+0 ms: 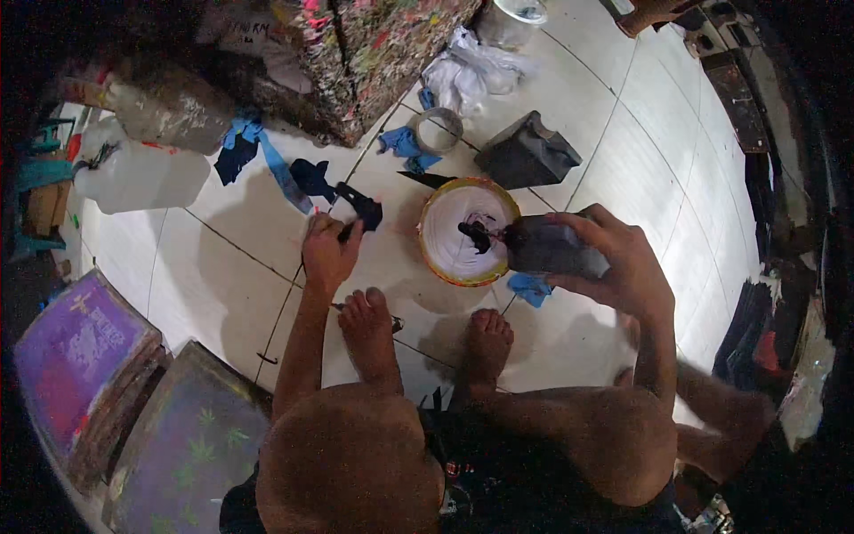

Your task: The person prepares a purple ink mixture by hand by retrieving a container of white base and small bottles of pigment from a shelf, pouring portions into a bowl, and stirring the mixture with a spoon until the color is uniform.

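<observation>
My right hand (605, 254) grips a dark grey container (547, 245) lying tilted, its mouth over a round yellow-rimmed tub (431, 233) of white paste with a glossy black patch (476, 234) in it. My left hand (332, 247) is curled with a small dark thing between its fingers, too unclear to name, at a black piece (360, 203) beside dark cloth scraps (311, 178). A blue scrap (531, 287) lies below the container.
Around are a black jerrycan (527, 151), an empty round tin (439, 133), white plastic bags (471, 71), a translucent jug (142, 173), a paint-crusted block (374, 49) and painted screens (84, 351) at lower left. My bare feet (365, 329) are on the tiles.
</observation>
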